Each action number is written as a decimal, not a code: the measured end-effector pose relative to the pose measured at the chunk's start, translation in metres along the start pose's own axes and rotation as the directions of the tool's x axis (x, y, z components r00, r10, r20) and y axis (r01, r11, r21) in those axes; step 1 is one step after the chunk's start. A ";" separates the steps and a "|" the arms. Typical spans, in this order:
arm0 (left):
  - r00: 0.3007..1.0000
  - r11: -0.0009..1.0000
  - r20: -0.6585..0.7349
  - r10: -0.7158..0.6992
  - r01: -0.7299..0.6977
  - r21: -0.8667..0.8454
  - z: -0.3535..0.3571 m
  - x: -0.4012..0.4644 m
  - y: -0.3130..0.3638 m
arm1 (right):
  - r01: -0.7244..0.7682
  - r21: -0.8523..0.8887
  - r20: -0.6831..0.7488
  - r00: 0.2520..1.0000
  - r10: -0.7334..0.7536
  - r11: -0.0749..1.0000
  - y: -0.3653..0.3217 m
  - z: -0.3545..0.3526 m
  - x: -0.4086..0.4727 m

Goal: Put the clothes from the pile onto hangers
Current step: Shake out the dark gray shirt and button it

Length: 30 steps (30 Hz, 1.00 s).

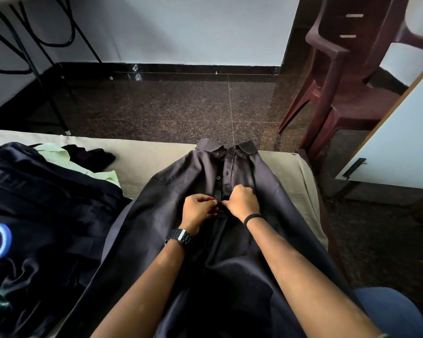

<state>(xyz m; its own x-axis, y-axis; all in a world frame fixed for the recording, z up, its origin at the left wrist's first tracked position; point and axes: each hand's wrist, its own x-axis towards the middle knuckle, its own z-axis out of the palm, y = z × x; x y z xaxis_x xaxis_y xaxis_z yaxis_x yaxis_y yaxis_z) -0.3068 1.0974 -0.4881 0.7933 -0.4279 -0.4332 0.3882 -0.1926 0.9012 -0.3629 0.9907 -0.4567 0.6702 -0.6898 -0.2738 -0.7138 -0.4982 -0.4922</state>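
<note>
The step in hand looks like work on the front placket of a dark grey collared shirt (205, 181), which lies spread face up on the beige-covered bed (142, 167), collar toward the far edge and hem toward the person. No hanger can be made out inside it, so I judge this garment is being prepared rather than hung yet. The left hand (197, 209) and the right hand (242, 202) meet at the placket, below two visible buttons, both with fingers curled in, pinching the cloth edges on either side of the opening; whether a button is going in or coming out I cannot tell. The next move calls for fine fingertip work at the buttonhole, then a hanger to be found and fed into the shoulders. The pile of dark clothes (47, 203) sits to the left, just beside the shirt, with a pale green garment (66, 159) partly under it.
</note>
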 end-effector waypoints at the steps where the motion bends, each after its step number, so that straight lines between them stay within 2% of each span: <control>1: 1.000 1.000 -0.003 0.001 -0.001 -0.015 0.000 0.001 -0.002 | 0.011 -0.038 -0.005 1.000 -0.011 0.999 -0.001 0.001 -0.001; 4: 1.000 0.997 0.022 0.001 0.001 -0.074 -0.002 0.002 -0.007 | 0.005 -0.089 -0.007 1.000 -0.006 0.996 -0.004 0.002 -0.002; 9: 0.998 0.993 0.066 0.004 0.004 -0.120 -0.006 0.004 -0.011 | -0.023 0.050 0.017 1.000 0.022 0.998 -0.001 -0.001 0.002; 15: 0.994 0.986 0.109 0.000 0.018 -0.166 -0.009 0.004 -0.012 | 0.034 -0.143 0.088 0.996 -0.022 0.989 -0.006 0.004 -0.009; 18: 0.992 0.982 0.127 0.009 0.015 -0.189 -0.010 0.003 -0.014 | 0.025 -0.145 0.015 1.000 -0.023 0.989 -0.007 0.008 -0.013; 22: 0.987 0.978 0.154 0.040 -0.007 -0.209 -0.013 0.003 -0.017 | 0.030 -0.010 -0.125 0.992 -0.031 1.000 -0.002 0.011 -0.021; 25: 0.982 0.975 0.176 0.067 -0.027 -0.221 -0.016 0.004 -0.020 | 0.062 0.167 -0.207 0.978 -0.026 0.984 0.006 0.016 -0.021; 30: 0.981 0.972 0.180 0.075 -0.031 -0.233 -0.017 0.004 -0.022 | 0.146 0.395 -0.257 0.965 -0.044 0.907 0.015 0.019 -0.027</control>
<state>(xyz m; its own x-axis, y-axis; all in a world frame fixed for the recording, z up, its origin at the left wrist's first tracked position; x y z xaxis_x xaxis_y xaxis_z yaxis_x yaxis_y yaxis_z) -0.3044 1.1150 -0.5095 0.7227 -0.5930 -0.3552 0.4620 0.0321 0.8863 -0.3879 1.0122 -0.4719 0.6259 -0.7793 -0.0303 -0.4689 -0.3451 -0.8130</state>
